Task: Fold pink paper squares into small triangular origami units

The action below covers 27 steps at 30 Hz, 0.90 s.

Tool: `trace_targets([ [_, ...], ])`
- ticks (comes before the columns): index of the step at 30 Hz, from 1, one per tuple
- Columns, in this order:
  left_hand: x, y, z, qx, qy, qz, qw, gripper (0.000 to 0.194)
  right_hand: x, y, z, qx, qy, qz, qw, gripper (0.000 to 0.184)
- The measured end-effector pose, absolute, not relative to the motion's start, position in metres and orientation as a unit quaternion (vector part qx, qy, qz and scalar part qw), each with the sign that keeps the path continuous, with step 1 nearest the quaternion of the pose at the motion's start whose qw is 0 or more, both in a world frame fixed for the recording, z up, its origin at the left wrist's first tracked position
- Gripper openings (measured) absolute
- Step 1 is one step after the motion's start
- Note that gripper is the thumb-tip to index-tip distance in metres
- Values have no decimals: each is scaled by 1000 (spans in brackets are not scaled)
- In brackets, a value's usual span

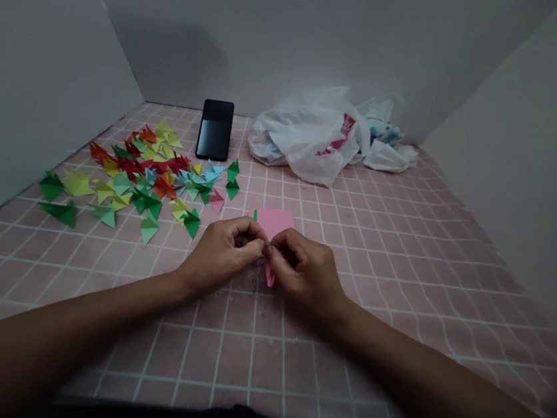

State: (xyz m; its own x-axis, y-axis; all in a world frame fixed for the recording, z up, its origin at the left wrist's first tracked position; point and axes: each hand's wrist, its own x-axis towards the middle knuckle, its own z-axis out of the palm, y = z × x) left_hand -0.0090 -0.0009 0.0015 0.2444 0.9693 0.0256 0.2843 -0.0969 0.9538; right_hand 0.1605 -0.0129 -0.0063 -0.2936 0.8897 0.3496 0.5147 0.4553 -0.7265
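Observation:
Over the middle of the table, my left hand [218, 248] and my right hand [309, 266] meet at the fingertips. Both pinch a small piece of folded pink paper [269, 277], whose narrow pointed end hangs below the fingers. Most of the folded paper is hidden by the fingers, so its full shape does not show. Just behind the hands lies flat pink paper [278, 218], with a thin green strip [255, 215] along its left side. To the left spreads a pile of folded paper cranes [163, 186] in green, yellow, red, orange and blue.
A black phone [215, 131] leans upright behind the cranes. Crumpled white plastic bags [312, 132] lie against the back wall. The pink checked tablecloth [403, 263] bears tiny scraps near the hands. Pale walls [523, 129] enclose the table at the back and both sides.

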Motion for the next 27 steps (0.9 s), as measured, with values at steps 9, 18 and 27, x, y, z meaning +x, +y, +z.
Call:
trace_targets([
  [9, -7, -1, 4, 557, 484, 368, 566, 6, 159, -15, -6, -462, -753, 284, 374, 16],
  [18, -12, 3, -5, 476, 411, 372, 682, 15, 161, -11, -4, -468, -704, 355, 399, 23],
  [27, -12, 7, -8, 474, 415, 366, 685, 16, 162, -8, 0, -486, -676, 386, 397, 25],
])
